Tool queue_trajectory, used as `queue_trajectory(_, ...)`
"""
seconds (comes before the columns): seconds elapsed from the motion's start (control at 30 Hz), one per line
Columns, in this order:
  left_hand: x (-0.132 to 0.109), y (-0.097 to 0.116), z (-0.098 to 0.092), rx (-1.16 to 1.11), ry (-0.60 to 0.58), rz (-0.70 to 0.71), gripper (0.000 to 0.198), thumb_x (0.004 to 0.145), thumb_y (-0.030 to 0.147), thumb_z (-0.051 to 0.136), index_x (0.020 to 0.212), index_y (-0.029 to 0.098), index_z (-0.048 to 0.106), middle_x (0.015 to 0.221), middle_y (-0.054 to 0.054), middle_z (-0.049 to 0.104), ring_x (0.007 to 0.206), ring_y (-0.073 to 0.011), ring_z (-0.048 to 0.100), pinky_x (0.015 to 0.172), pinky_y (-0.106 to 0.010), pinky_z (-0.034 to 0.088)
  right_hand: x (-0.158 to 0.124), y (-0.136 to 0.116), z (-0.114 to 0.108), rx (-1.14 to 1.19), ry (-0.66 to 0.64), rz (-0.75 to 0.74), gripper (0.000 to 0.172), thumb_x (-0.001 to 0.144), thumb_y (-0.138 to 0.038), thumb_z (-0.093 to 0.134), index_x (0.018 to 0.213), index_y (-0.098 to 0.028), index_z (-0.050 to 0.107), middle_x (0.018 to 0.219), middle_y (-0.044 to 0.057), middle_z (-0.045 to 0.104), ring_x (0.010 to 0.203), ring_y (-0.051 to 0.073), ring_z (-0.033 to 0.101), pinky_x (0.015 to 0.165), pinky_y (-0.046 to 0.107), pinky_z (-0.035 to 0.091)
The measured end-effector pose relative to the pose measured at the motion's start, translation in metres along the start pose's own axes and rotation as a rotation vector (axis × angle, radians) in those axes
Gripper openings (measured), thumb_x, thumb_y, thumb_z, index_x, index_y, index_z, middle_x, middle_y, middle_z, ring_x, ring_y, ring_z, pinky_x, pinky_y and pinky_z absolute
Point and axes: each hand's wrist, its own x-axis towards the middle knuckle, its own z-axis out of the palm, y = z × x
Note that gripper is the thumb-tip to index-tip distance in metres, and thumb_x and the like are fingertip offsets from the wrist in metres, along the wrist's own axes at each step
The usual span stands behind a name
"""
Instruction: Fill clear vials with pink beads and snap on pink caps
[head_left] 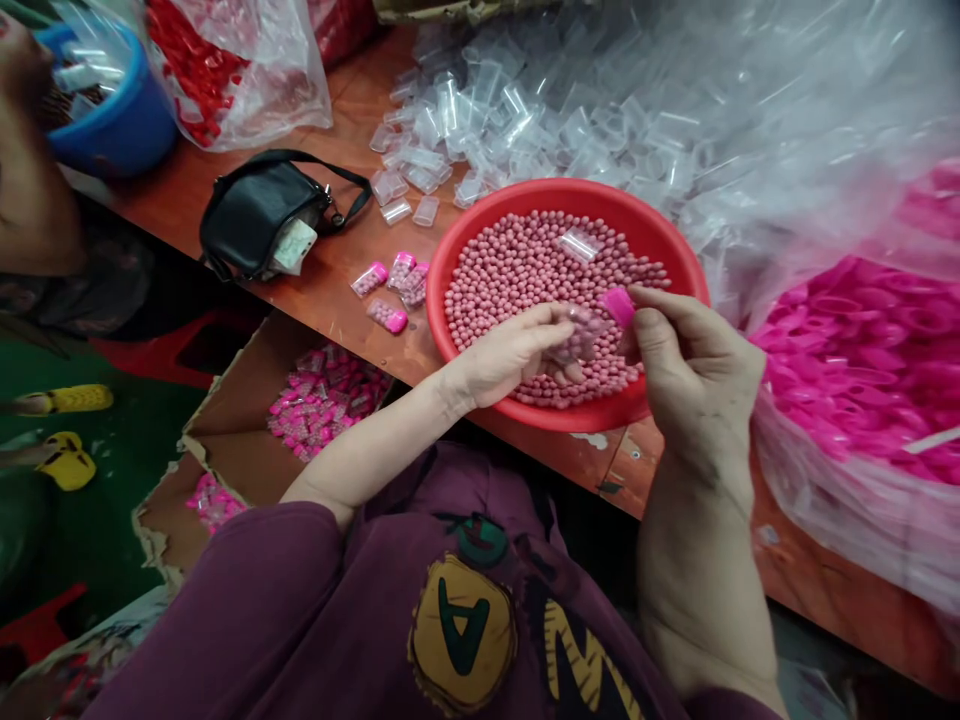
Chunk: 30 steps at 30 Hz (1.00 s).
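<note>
Over the red basin, the left grip holds a bead-filled clear container; just right, the right grip pinches a pink cap. A black handbag lies farther left.

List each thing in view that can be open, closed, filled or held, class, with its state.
Left hand: holding a clear container with beads inside
Right hand: pinching a pink cap
Red basin: open, holding pink beads
Small containers beside basin: filled, pink-capped
Black handbag: open, whitish item showing
Cardboard box: open, containers inside
Blue bucket: open-topped, partly filled
</note>
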Motion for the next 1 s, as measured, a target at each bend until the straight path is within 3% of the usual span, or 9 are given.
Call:
queue_trajectory(0.23, 0.001, 0.000, 0.001, -0.021, 0.047, 0.007, 0.016, 0.101, 0.030, 0.069, 0.113, 0.021, 0.062, 0.101, -0.003, 0.074, 0.083, -0.0157, 0.071, 0.077, -0.030, 0.054, 0.007, -0.008, 0.006, -0.072, -0.129, -0.135, 0.020, 0.104, -0.037, 0.074, 0.118, -0.031, 0.086, 0.112, 0.006, 0.084, 0.102, 0.026, 0.080, 0.096, 0.047, 0.067)
queue_trajectory(0.4, -0.005, -0.001, -0.001, 0.006, 0.044, 0.008, 0.016, 0.099, 0.030, 0.073, 0.109, 0.021, 0.064, 0.096, -0.001, 0.070, 0.079, -0.0120, 0.068, 0.069, -0.026, 0.049, 0.013, -0.007, -0.010, -0.074, -0.269, -0.135, 0.017, 0.101, -0.040, 0.079, 0.113, -0.032, 0.087, 0.111, 0.006, 0.085, 0.103, 0.027, 0.080, 0.096, 0.048, 0.068)
queue_trajectory(0.57, -0.005, 0.000, 0.001, 0.034, 0.079, -0.066, 0.008, 0.103, 0.025, 0.069, 0.107, 0.019, 0.065, 0.090, 0.000, 0.070, 0.068, -0.0073, 0.063, 0.058, -0.020, 0.041, 0.014, 0.006, -0.019, -0.084, -0.324, -0.206, 0.015, 0.102, -0.043, 0.080, 0.111, -0.034, 0.088, 0.111, 0.004, 0.085, 0.100, 0.025, 0.081, 0.093, 0.046, 0.069)
queue_trajectory(0.67, -0.001, 0.002, 0.004, 0.048, 0.140, -0.085, 0.006, 0.106, 0.023, 0.064, 0.105, 0.017, 0.063, 0.084, 0.001, 0.068, 0.059, -0.0060, 0.060, 0.050, -0.019, 0.036, 0.013, 0.018, -0.017, -0.242, -0.266, -0.301, 0.015, 0.104, -0.036, 0.077, 0.116, -0.037, 0.087, 0.116, 0.005, 0.084, 0.103, 0.026, 0.079, 0.097, 0.049, 0.067)
queue_trajectory(0.77, 0.001, 0.004, 0.008, 0.052, 0.164, -0.104, 0.007, 0.107, 0.021, 0.061, 0.104, 0.016, 0.063, 0.083, 0.001, 0.068, 0.055, -0.0058, 0.060, 0.047, -0.019, 0.038, 0.011, 0.029, -0.011, -0.372, -0.105, -0.363, 0.017, 0.105, -0.031, 0.075, 0.117, -0.036, 0.087, 0.116, 0.006, 0.083, 0.107, 0.028, 0.078, 0.102, 0.053, 0.065)
queue_trajectory(0.87, 0.002, 0.005, 0.009, 0.047, 0.176, -0.111, 0.005, 0.107, 0.019, 0.063, 0.106, 0.015, 0.065, 0.084, 0.001, 0.069, 0.054, -0.0056, 0.061, 0.047, -0.019, 0.041, 0.006, 0.031, -0.002, -0.273, -0.009, -0.317, 0.017, 0.105, -0.030, 0.075, 0.117, -0.033, 0.086, 0.115, 0.006, 0.084, 0.106, 0.026, 0.079, 0.099, 0.048, 0.067)
queue_trajectory(1.0, 0.001, 0.005, 0.009, 0.050, 0.180, -0.107, 0.009, 0.104, 0.023, 0.070, 0.104, 0.015, 0.065, 0.084, 0.001, 0.068, 0.055, -0.0067, 0.062, 0.047, -0.019, 0.043, 0.001, 0.019, 0.004, -0.068, -0.088, -0.206, 0.016, 0.102, -0.029, 0.078, 0.116, -0.032, 0.086, 0.110, 0.004, 0.085, 0.102, 0.025, 0.080, 0.093, 0.043, 0.068)
